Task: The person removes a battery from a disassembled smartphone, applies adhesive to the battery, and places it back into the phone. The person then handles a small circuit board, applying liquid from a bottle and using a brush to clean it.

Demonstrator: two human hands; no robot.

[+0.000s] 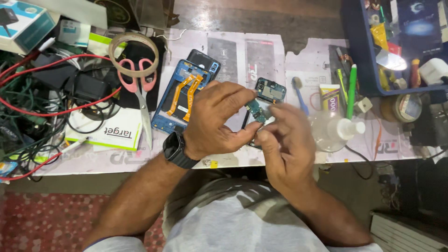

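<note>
Green and dark, a small circuit board [255,110] sits pinched between the person's two hands, held just above the near edge of the tabletop [298,60]. The left hand [219,121], with a black smartwatch [176,150] on its wrist, has its fingers [240,95] curled closed around the board's left side, thumb beneath and forefinger on top. The right hand [284,140] meets it from the other side, its fingers [280,112] drawn together on the board's right edge; whether they truly grip it or only touch it cannot be told, since the hand is blurred.

Just behind the board, farther from the person, lies a dark phone body [270,90] with its camera cluster showing. To the left of the board rests a blue phone frame [173,119] with two orange flex ribbons [186,95] running across it. Farther left again are pink-handled scissors [136,86], with a roll of clear tape [134,53] lying over their handles, and beyond those a tangle of red and black cables [46,88].

To the right of the board stands a clear bottle with a white cap [338,130], touching or nearly touching the right hand. Behind it lie a blue toothbrush [298,93], a yellow tube [330,98] and a green pen [351,91]. A blue tray [357,56] filled with assorted tools occupies the far right corner, well apart from the board.
</note>
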